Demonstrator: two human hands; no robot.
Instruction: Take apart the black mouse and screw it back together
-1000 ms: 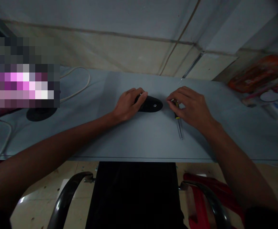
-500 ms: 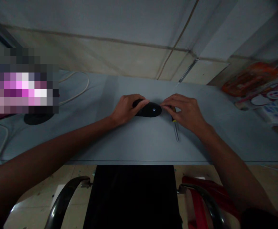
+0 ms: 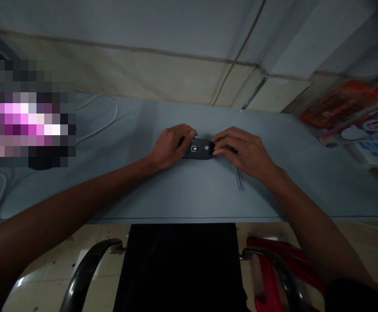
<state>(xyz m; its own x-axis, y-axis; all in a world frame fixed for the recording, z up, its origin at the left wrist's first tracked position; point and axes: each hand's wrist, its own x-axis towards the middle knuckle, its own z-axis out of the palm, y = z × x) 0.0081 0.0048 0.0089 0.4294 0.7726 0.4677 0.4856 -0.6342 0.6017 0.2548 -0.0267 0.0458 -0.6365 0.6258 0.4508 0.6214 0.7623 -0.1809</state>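
A black computer mouse (image 3: 198, 149) lies underside up in the middle of the grey table (image 3: 189, 190), showing its sensor window and a small round mark. My left hand (image 3: 171, 145) wraps the mouse's left end with curled fingers. My right hand (image 3: 243, 151) grips its right end with thumb and fingertips. Under my right hand lies a screwdriver (image 3: 239, 182), its metal shaft pointing toward me and its handle mostly hidden.
A white cable (image 3: 98, 121) loops across the table's left side near a dark round object (image 3: 46, 162). Colourful packages (image 3: 347, 112) sit at the far right. Below the table edge are a black chair seat (image 3: 179, 264) with curved armrests (image 3: 88, 268) and a red chair (image 3: 273, 277).
My right hand left the screwdriver and moved left onto the mouse's right end. The mouse turned, so its sensor window now shows.
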